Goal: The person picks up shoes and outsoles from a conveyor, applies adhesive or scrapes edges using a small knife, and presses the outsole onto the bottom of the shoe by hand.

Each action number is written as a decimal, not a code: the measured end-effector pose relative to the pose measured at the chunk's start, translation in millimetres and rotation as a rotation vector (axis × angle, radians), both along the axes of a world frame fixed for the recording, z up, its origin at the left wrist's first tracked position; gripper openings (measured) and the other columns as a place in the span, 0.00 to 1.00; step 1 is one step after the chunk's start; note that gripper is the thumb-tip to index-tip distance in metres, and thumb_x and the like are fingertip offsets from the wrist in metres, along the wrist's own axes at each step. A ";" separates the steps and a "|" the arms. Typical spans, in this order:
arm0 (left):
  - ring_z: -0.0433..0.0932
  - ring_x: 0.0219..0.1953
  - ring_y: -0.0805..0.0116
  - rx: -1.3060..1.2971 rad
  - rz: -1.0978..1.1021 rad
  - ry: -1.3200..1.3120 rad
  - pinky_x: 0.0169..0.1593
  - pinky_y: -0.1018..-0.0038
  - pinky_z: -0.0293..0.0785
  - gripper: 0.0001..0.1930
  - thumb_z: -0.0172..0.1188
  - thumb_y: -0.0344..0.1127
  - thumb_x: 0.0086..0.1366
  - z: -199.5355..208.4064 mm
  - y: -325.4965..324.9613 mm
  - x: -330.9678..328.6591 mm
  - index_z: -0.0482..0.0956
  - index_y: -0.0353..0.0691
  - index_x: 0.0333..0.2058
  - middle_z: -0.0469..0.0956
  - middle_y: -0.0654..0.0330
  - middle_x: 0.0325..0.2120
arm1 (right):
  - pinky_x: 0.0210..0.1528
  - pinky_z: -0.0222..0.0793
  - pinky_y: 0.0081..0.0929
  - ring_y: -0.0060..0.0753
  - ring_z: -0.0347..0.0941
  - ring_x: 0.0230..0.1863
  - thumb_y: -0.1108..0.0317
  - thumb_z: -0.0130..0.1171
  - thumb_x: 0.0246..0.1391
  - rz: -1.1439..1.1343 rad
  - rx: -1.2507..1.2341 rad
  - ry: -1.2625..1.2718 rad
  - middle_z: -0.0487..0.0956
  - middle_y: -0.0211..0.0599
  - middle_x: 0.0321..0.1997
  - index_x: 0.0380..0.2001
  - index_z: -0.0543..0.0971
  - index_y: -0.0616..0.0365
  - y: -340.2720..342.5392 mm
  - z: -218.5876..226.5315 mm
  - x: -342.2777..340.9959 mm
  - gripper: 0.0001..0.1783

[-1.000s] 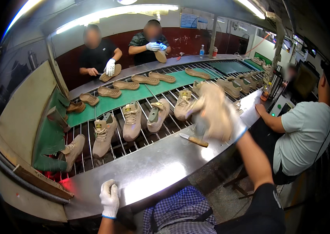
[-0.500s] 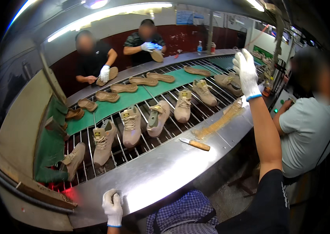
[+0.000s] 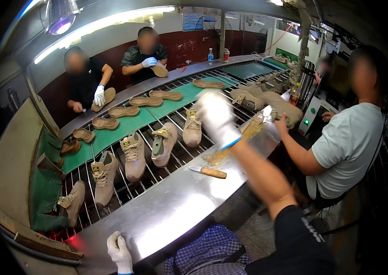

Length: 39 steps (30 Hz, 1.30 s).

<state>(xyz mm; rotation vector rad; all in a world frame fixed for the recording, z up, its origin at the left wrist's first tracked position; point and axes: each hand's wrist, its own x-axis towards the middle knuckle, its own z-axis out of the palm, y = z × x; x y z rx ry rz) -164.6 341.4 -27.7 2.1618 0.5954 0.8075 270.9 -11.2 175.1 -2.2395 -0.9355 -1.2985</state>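
Right hand: the right hand (image 3: 217, 117), in a white glove with a blue cuff, hangs over the metal rods (image 3: 150, 176); it is blurred, so I cannot tell whether it is open, closed or gripping anything.
Left hand: the left hand (image 3: 119, 253), gloved alike, is low at the near edge of the metal ledge (image 3: 166, 213), fingers curled; I cannot tell whether it is fully closed or holds something.
Shoes on the rods: 5 tan shoes (image 3: 133, 159) lie left of the right hand; the nearest to it, the laced shoe (image 3: 192, 128), is just beside the glove in view. More shoes sit beyond, farther right.
Knife: the wooden-handled knife (image 3: 208, 172) lies on the ledge, between the 2 hands in view, apart from both.
Green belt: the green belt (image 3: 178, 106) carries 6 tan soles (image 3: 124, 112), with darker brown pieces (image 3: 70, 147) at its left end.
Across the line: 2 co-workers each hold a sole; the black-shirted person (image 3: 94, 73) wears a white glove, the camouflage-shirted person (image 3: 132, 57) a bluish one.
Right side: a person in a pale shirt (image 3: 352, 144) has a hand on another shoe (image 3: 283, 110).
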 end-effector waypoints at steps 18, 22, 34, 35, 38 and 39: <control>0.84 0.46 0.43 0.367 0.137 0.005 0.52 0.53 0.80 0.10 0.68 0.32 0.62 -1.2 -20.6 -20.0 0.86 0.36 0.42 0.85 0.48 0.42 | 0.54 0.79 0.47 0.59 0.83 0.50 0.52 0.59 0.71 0.650 -0.016 1.170 0.86 0.52 0.47 0.50 0.84 0.55 229.8 -192.3 -225.0 0.19; 0.84 0.46 0.44 0.348 0.153 0.006 0.52 0.54 0.80 0.10 0.68 0.32 0.61 3.6 -21.6 -23.4 0.86 0.37 0.41 0.86 0.49 0.43 | 0.54 0.79 0.45 0.58 0.84 0.51 0.52 0.59 0.71 0.608 -0.060 1.171 0.87 0.52 0.48 0.50 0.85 0.56 237.3 -198.0 -226.4 0.19; 0.84 0.46 0.46 0.382 0.148 0.019 0.52 0.55 0.80 0.09 0.68 0.32 0.61 7.4 -18.7 -28.2 0.86 0.38 0.40 0.86 0.51 0.42 | 0.53 0.79 0.45 0.58 0.84 0.50 0.53 0.59 0.71 0.613 -0.037 1.154 0.87 0.52 0.47 0.50 0.84 0.55 239.6 -192.7 -234.6 0.17; 0.84 0.45 0.46 0.384 0.150 0.011 0.52 0.54 0.80 0.09 0.68 0.32 0.61 6.3 -18.4 -27.9 0.86 0.38 0.40 0.86 0.51 0.42 | 0.53 0.79 0.47 0.59 0.84 0.49 0.52 0.59 0.71 0.622 -0.032 1.142 0.87 0.52 0.46 0.49 0.84 0.55 239.9 -194.3 -234.4 0.18; 0.84 0.45 0.45 0.383 0.146 -0.002 0.51 0.54 0.81 0.09 0.68 0.32 0.61 4.9 -16.3 -29.6 0.86 0.38 0.40 0.86 0.51 0.42 | 0.51 0.79 0.50 0.61 0.83 0.49 0.51 0.59 0.71 0.644 -0.021 1.113 0.86 0.53 0.45 0.48 0.82 0.55 242.5 -199.6 -233.3 0.18; 0.84 0.45 0.45 0.391 0.146 -0.008 0.51 0.54 0.81 0.09 0.68 0.32 0.61 3.6 -15.1 -30.0 0.86 0.38 0.40 0.86 0.51 0.42 | 0.52 0.79 0.50 0.61 0.83 0.49 0.51 0.59 0.71 0.648 -0.020 1.109 0.86 0.53 0.46 0.48 0.82 0.55 243.4 -199.9 -233.6 0.18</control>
